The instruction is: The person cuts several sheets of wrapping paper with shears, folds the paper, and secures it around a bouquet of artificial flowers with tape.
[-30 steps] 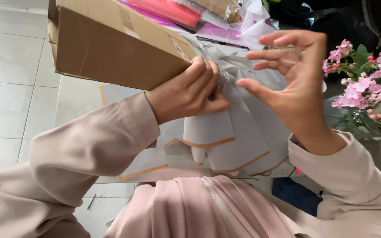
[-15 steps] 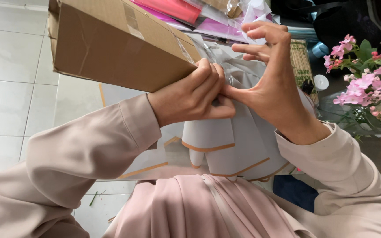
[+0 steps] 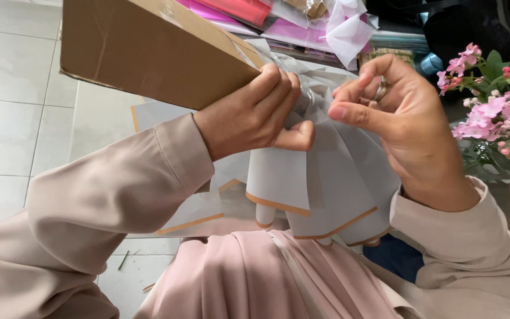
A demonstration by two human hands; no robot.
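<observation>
My left hand (image 3: 255, 112) is closed around the gathered top of grey wrapping paper (image 3: 326, 177) with an orange edge, which fans down over my lap. My right hand (image 3: 402, 124) is just to its right, thumb and forefinger curled together near the gathered folds, a ring on one finger. Whether the right fingers pinch the paper or a thin strand is not clear. Both sleeves are pale beige.
A brown cardboard box (image 3: 149, 53) sits above my left hand. Pink and red paper sheets (image 3: 249, 12) lie behind it. Pink artificial flowers (image 3: 497, 112) stand at the right. More grey sheets (image 3: 154, 118) lie on the white tiled floor (image 3: 13, 100).
My right hand has come down from above the gathered paper and pulled slightly to the right, fingers curling in. My left hand has kept its grip.
</observation>
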